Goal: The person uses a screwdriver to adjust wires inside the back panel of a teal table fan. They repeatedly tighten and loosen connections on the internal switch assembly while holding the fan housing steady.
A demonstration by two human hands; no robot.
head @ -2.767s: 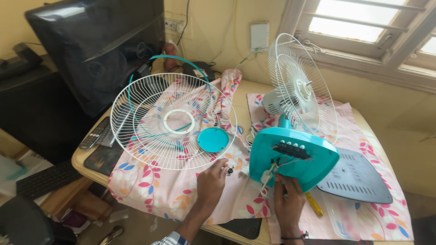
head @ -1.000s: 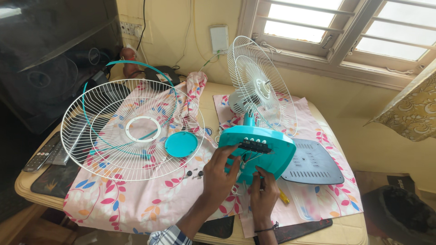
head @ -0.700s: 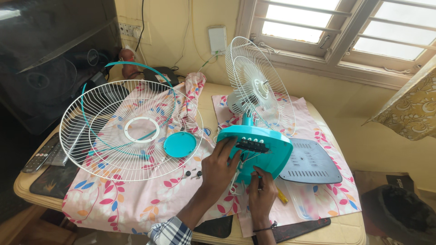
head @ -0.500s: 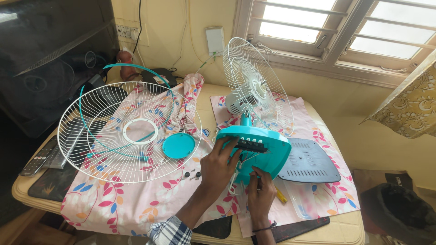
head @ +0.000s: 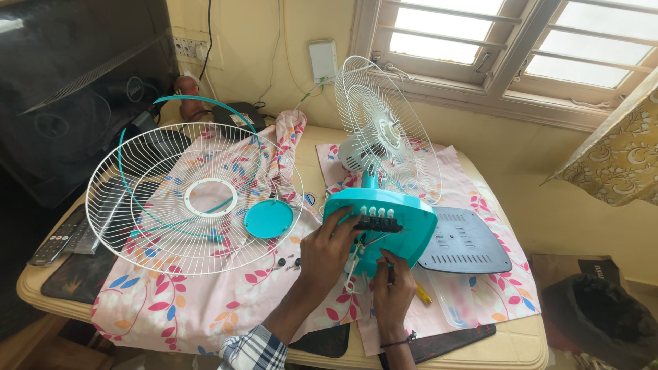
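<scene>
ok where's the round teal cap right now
In the head view the round teal cap lies on the flowered cloth, left of centre, against the lower right rim of the loose white fan grille and left of the teal fan base.

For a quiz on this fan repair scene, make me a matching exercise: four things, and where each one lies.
Things:
1. loose wire grille
2. round teal cap
3. grey base plate
4. remote controls

Places:
A. flat on the cloth, right of the teal fan base
B. at the table's far left edge
C. lying on the grille's right part
D. on the floral cloth, left of the fan base

Pairs: 1-D, 2-C, 3-A, 4-B
</scene>
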